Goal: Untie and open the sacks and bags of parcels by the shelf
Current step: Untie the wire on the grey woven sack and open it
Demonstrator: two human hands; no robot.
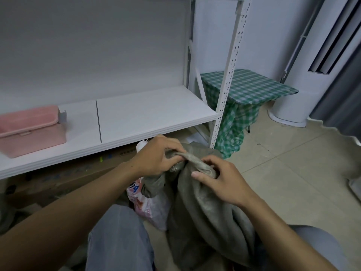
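Observation:
A grey woven sack [207,218] stands on the floor between my knees, its neck twisted into a rope-like knot at the top. My left hand [156,157] grips the left end of that twisted neck, fingers curled over it. My right hand [220,178] pinches the right part of the twist between thumb and fingers. A thin pink-and-white plastic bag [148,204] lies against the sack's left side, partly hidden by my left forearm. The white shelf [148,114] is just behind the sack.
A pink storage box [31,130] sits on the shelf at the left. Flattened cardboard boxes [64,178] lie under the shelf. A small table with a green checked cloth [248,87] stands right of the shelf post. A white standing unit [304,79] and tiled floor [293,173] are at the right.

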